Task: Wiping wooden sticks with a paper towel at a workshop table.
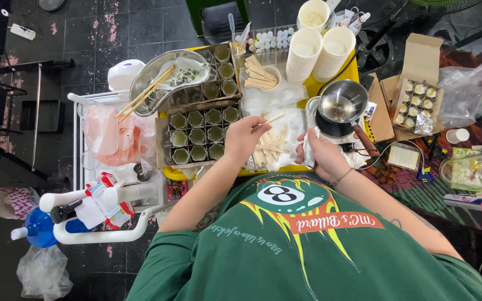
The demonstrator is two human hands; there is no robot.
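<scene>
Seen from overhead, a person in a green shirt leans over a crowded bench [338, 75] topped with a yellow tray. The left hand [245, 136] has its fingers pinched shut on a thin wooden stick [270, 120], which points up and to the right. The stick is lifted just above a loose pile of similar sticks [269, 150] lying on white cloth [260, 103] near the middle of the tray. The right hand [323, 153] is closed around a small white piece, perhaps a cloth or tissue [309, 150]; it is too small to tell which.

Just left of the left hand sits a cardboard box of small cups [199, 134] holding greenish stuff, set in rows. Behind it lies a kidney-shaped metal dish [152, 75] with long chopsticks [146, 92] resting across it. A small bowl of more sticks [260, 75] stands behind the cloth. Two tall stacks of white paper cups [319, 53] stand at the far edge. Close to the right hand, a steel pot [342, 101] sits on a dark base, and its brown handle [365, 139] crosses in front of the hand's far side. Further right is an open carton of small round items [417, 103]. A pink plastic bag [112, 136] and spray bottles [93, 203] rest on a white cart at the left.
</scene>
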